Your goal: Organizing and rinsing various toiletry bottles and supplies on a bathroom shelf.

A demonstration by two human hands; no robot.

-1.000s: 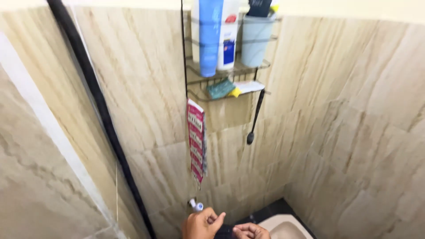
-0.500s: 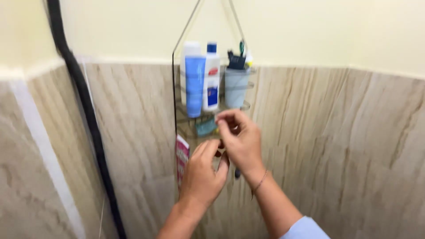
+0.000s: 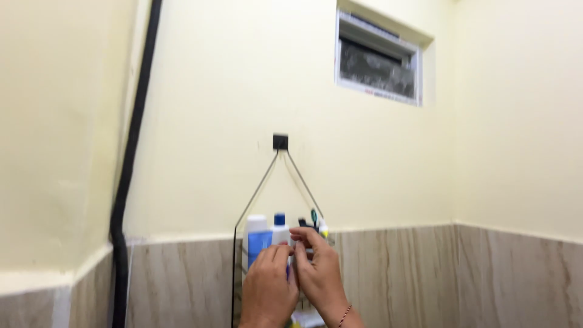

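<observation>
both hands are raised to the hanging wire rack (image 3: pixel 261 182) — the left hand (image 3: pixel 267 288) is laid on the blue bottle (image 3: pixel 259 240), the right hand (image 3: pixel 319 273) beside the white bottle (image 3: pixel 280 229); whether either is clenched cannot be told.

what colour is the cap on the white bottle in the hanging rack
Blue; the cap on the white bottle shows clearly in the head view.

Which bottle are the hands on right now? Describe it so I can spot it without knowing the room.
Find the black wall hook on the cream wall; a wire caddy hangs from it. The left hand and right hand meet at the white bottle in that caddy. Its dark blue cap sets it apart from the light blue bottle with a white cap beside it.
</observation>
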